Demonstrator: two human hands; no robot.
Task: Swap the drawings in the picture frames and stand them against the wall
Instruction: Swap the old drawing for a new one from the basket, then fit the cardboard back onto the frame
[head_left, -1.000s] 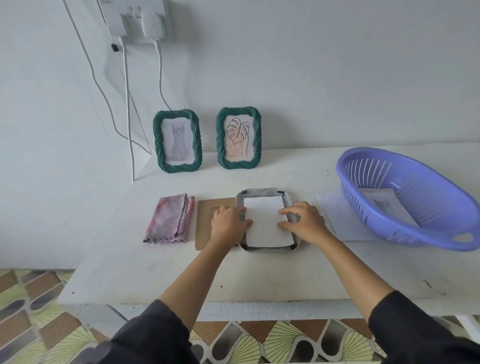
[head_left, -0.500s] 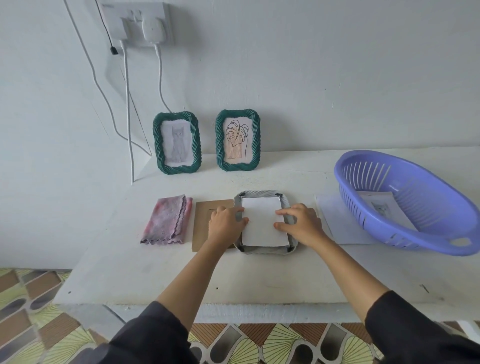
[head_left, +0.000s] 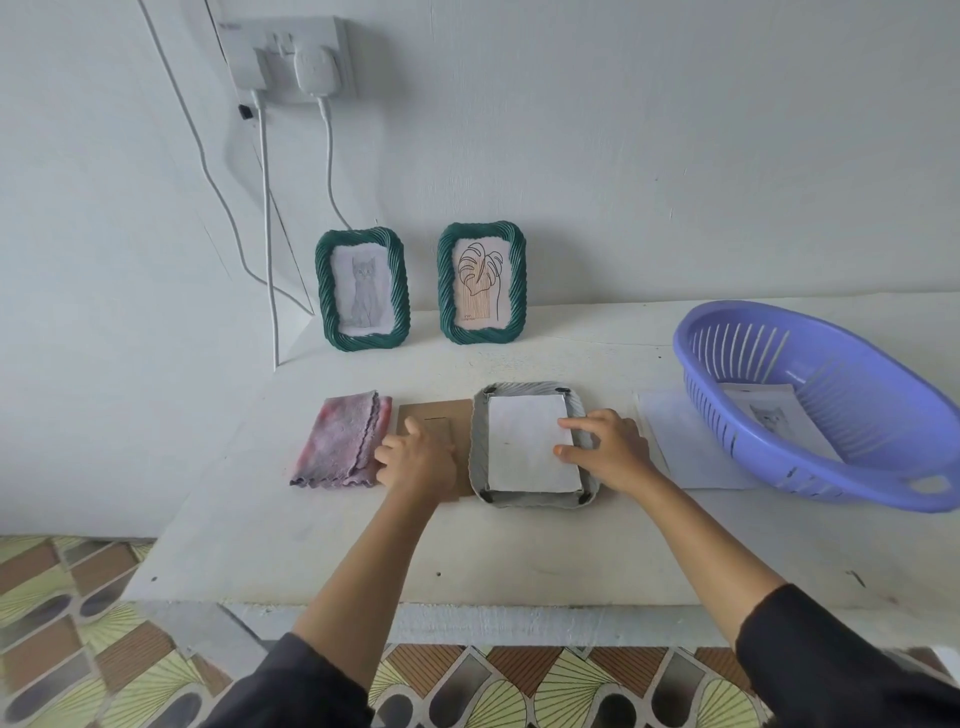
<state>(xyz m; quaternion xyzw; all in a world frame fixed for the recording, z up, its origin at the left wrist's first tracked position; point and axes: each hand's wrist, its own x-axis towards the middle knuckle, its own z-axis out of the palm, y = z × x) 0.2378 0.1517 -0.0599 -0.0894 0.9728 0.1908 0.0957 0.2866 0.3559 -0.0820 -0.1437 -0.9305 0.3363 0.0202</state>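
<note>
A grey picture frame (head_left: 480, 462) lies face down on the table with a white sheet (head_left: 527, 447) set into its back. My right hand (head_left: 608, 449) rests on the frame's right side, its forefinger and thumb touching the sheet's right edge. My left hand (head_left: 418, 457) lies on the brown cardboard backing (head_left: 444, 410) just left of the frame, fingers spread over it. Two green frames stand against the wall: one with a cat drawing (head_left: 362, 288), one with a leaf drawing (head_left: 480, 283).
A folded pink cloth (head_left: 340, 439) lies left of the backing. A purple plastic basket (head_left: 826, 400) at the right holds a cat drawing (head_left: 779, 421); a white sheet (head_left: 675, 441) lies beside it. Charger cables (head_left: 267, 234) hang down the wall at the left.
My left hand has left the frame's left edge and moved left onto the cardboard backing. My right hand stays on the sheet's right edge.
</note>
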